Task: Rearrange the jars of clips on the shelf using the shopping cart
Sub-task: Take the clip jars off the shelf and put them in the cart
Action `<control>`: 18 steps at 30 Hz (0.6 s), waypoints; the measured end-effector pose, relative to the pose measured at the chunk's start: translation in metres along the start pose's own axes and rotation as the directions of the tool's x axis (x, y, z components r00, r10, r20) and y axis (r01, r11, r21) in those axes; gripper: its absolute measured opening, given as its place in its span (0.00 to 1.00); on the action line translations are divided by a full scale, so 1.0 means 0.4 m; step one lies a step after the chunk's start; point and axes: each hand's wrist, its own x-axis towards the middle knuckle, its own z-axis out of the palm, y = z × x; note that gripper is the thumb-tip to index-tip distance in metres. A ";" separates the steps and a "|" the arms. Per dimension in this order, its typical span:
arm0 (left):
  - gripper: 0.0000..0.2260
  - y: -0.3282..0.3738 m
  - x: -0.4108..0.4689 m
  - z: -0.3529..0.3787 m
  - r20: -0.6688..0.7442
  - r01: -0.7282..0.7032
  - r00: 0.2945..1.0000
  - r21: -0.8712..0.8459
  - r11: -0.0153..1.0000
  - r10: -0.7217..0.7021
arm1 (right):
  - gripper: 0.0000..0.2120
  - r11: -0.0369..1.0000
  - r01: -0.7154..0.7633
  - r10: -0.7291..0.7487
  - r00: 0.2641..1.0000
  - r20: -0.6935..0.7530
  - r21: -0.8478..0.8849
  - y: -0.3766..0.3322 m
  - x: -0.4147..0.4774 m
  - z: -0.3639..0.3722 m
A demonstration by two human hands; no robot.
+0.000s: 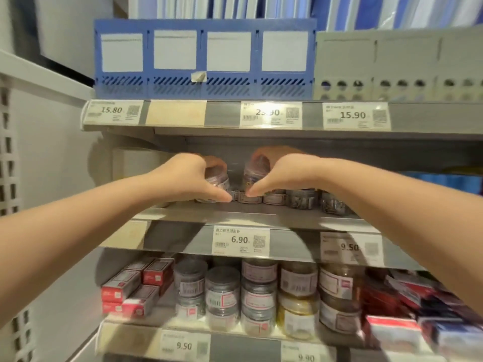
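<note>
Both my arms reach onto the middle shelf (256, 214). My left hand (188, 176) grips a small clear jar of clips (218, 182) from above, its fingers curled over the lid. My right hand (282, 173) grips another clear jar of clips (252, 173), held a little higher. Beneath and beside the hands, more jars of clips (300, 198) stand in a row on the same shelf. The shopping cart is not in view.
The shelf below holds several stacked jars (258, 296), red boxes (136, 286) at left and red and blue boxes (418, 317) at right. Above stand a blue file rack (203, 58) and a grey one (392, 64). A white perforated panel (10, 178) is at far left.
</note>
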 end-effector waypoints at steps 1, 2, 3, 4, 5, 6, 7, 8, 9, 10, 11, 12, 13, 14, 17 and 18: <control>0.34 0.017 -0.018 -0.006 -0.012 -0.032 0.999 0.002 0.999 0.032 | 0.23 1.000 -0.012 0.012 0.999 -0.046 0.003 -0.012 -0.034 -0.007; 0.34 0.035 -0.038 -0.012 -0.026 -0.066 0.997 0.000 0.998 0.066 | 0.26 1.000 -0.005 0.006 0.995 -0.097 0.013 -0.023 -0.065 -0.012; 0.33 0.053 -0.059 -0.018 -0.042 -0.102 0.994 -0.012 0.995 0.101 | 0.31 1.000 -0.002 0.005 0.990 -0.143 0.022 -0.035 -0.098 -0.016; 0.31 0.067 -0.080 -0.021 -0.053 -0.135 0.990 -0.036 0.990 0.133 | 0.34 1.000 -0.010 0.014 0.985 -0.174 0.023 -0.049 -0.136 -0.019; 0.30 0.083 -0.103 -0.024 -0.058 -0.164 0.985 -0.069 0.984 0.160 | 0.34 0.999 -0.024 0.028 0.979 -0.200 0.023 -0.063 -0.176 -0.019; 0.28 0.099 -0.127 -0.025 -0.059 -0.185 0.982 -0.106 0.977 0.180 | 0.34 0.999 -0.047 0.051 0.976 -0.214 0.022 -0.073 -0.216 -0.018; 0.28 0.116 -0.152 -0.023 -0.063 -0.205 0.978 -0.143 0.968 0.198 | 0.34 0.997 -0.073 0.076 0.971 -0.228 0.019 -0.082 -0.258 -0.016; 0.27 0.135 -0.178 -0.018 -0.070 -0.228 0.973 -0.176 0.958 0.219 | 0.34 0.995 -0.100 0.101 0.965 -0.240 0.015 -0.088 -0.300 -0.013; 0.27 0.156 -0.204 -0.011 -0.074 -0.252 0.968 -0.205 0.946 0.241 | 0.34 0.991 -0.131 0.129 0.958 -0.254 0.011 -0.095 -0.343 -0.010; 0.26 0.181 -0.230 -0.004 -0.070 -0.275 0.961 -0.227 0.934 0.266 | 0.35 0.986 -0.168 0.163 0.951 -0.264 0.004 -0.099 -0.386 -0.009; 0.27 0.209 -0.255 0.003 -0.054 -0.296 0.955 -0.241 0.924 0.292 | 0.35 0.978 -0.207 0.199 0.942 -0.271 -0.001 -0.103 -0.431 -0.008; 0.28 0.241 -0.279 0.010 -0.033 -0.314 0.948 -0.252 0.915 0.316 | 0.34 0.968 -0.252 0.241 0.931 -0.274 -0.003 -0.104 -0.479 -0.009; 0.31 0.276 -0.303 0.015 -0.020 -0.337 0.939 -0.260 0.905 0.343 | 0.34 0.955 -0.295 0.284 0.918 -0.278 0.000 -0.101 -0.528 -0.012; 0.36 0.313 -0.327 0.020 -0.014 -0.358 0.930 -0.274 0.893 0.368 | 0.34 0.942 -0.336 0.325 0.903 -0.282 0.008 -0.097 -0.580 -0.015; 0.40 0.440 -0.405 0.041 -0.002 -0.418 0.895 -0.355 0.836 0.447 | 0.34 0.898 -0.433 0.435 0.854 -0.285 0.076 -0.081 -0.754 -0.025; 0.40 0.486 -0.433 0.051 -0.008 -0.449 0.875 -0.387 0.805 0.484 | 0.34 0.880 -0.463 0.472 0.833 -0.288 0.103 -0.075 -0.816 -0.030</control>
